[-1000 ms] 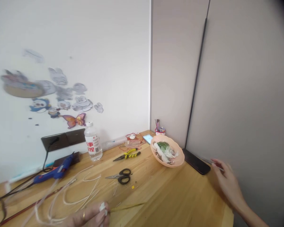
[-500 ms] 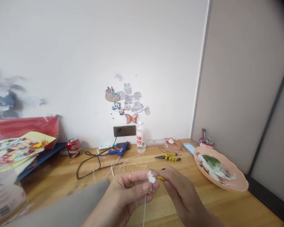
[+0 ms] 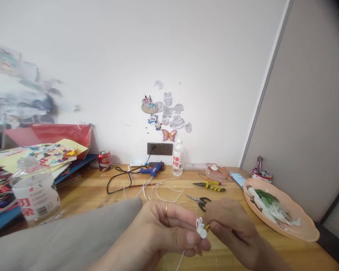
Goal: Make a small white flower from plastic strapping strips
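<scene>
Between thumb and fingers, my left hand (image 3: 172, 229) pinches a small white looped piece of cord (image 3: 201, 227), petal-like loops at the top and a rounded coil below. A thin white strand hangs down beneath that hand. My right hand (image 3: 234, 229) is closed just to the right, around a thin yellow tool (image 3: 207, 227). Only a short bit of this tool shows, pointing at the white piece, so its kind is unclear. Small black-handled scissors (image 3: 199, 202) lie on the table just beyond my right hand. Yellow-and-black pliers (image 3: 210, 186) rest farther back.
A pink plate (image 3: 307, 233) with white and green cords stands at right. Behind are a water bottle (image 3: 177, 160), a blue glue gun (image 3: 152, 170), loose white cords (image 3: 158, 192) and a cola can (image 3: 104, 161). At left are a large clear bottle (image 3: 36, 195) and craft papers.
The view has swung left, so the scene sits farther right in the picture. Both hands still hold their things close together, and the white piece's loops show more plainly.
</scene>
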`<state>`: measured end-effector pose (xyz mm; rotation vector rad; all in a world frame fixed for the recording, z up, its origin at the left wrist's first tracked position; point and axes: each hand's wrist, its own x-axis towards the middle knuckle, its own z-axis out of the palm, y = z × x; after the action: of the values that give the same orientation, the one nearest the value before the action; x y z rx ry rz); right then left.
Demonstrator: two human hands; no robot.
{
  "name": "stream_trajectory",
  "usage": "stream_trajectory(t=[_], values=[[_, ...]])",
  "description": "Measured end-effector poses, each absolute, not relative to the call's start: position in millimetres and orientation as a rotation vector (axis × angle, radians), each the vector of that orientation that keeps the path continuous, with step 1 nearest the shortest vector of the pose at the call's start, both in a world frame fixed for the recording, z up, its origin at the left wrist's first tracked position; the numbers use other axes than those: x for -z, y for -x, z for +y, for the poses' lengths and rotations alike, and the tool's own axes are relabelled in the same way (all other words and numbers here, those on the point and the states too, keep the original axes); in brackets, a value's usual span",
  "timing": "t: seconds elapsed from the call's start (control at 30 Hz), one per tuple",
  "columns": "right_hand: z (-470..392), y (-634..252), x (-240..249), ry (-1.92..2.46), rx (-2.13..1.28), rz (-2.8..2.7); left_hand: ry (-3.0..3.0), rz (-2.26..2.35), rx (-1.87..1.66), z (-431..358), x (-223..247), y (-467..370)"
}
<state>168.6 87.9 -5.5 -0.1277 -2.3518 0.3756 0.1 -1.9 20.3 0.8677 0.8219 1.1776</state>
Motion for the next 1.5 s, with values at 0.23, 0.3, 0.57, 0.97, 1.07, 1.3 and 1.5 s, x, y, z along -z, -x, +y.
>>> stream_trajectory(t=[0.23,0.3,0.57,0.97,1.07,1.3,1.5], values=[[101,-179,-6,0.101,-1.219,-2.665,-0.947,0.9,-1.051,-3,-14,-4],[106,-178,-1,0.03,-1.357,-2.711,-0.959,0.89,-0.971,-4,-12,-5],[107,-166,14,0.207,-1.331,-2.508,-0.973,0.938,-1.075,4,-16,-3],[106,-173,-3,0.213,0.397,-2.12,-1.029,0.808,-1.208,6,-11,3],[123,-175,7,0.117,0.584,-2.02,-1.024,0.766,-1.212,11,-5,1],[149,-172,25,0.062,0.682,-1.999,-1.009,0.726,-1.207,25,8,-5],[141,-175,17,0.137,0.659,-2.024,-1.036,0.734,-1.237,26,6,0]])
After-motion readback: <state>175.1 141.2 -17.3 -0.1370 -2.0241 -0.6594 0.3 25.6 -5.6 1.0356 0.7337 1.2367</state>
